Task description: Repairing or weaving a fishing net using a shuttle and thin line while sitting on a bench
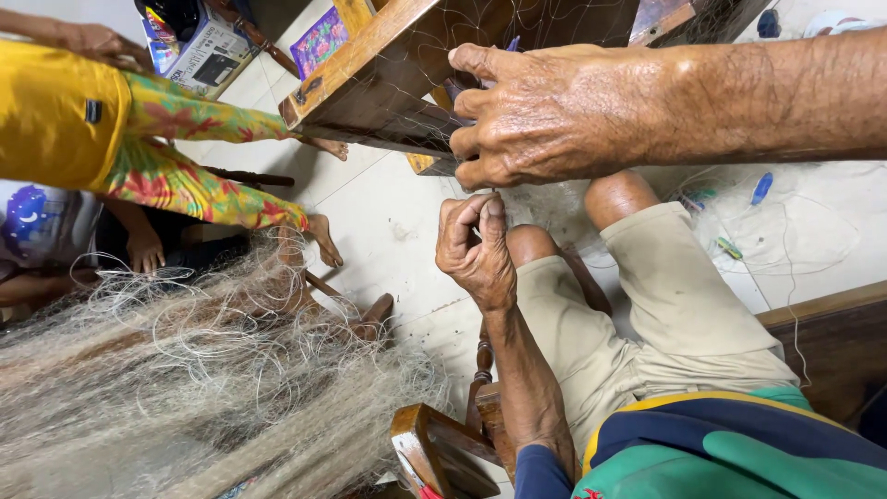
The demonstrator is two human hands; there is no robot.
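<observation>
My right hand (545,111) reaches in from the right and is clenched on fine fishing net mesh (416,120) stretched over a wooden frame (370,74). A small blue tip (513,42) pokes out above its fingers. Just below it, my left hand (476,245) pinches a thin net thread between thumb and fingertips, held over my knees (610,194). The two hands are a few centimetres apart, with the thread running between them.
A big heap of pale fishing net (185,370) fills the lower left. Another person in a yellow top and floral trousers (176,166) sits at the left, bare feet on the tiled floor (397,222). A carved wooden chair (443,444) stands below. Blue and green bits (760,188) lie in loose line at the right.
</observation>
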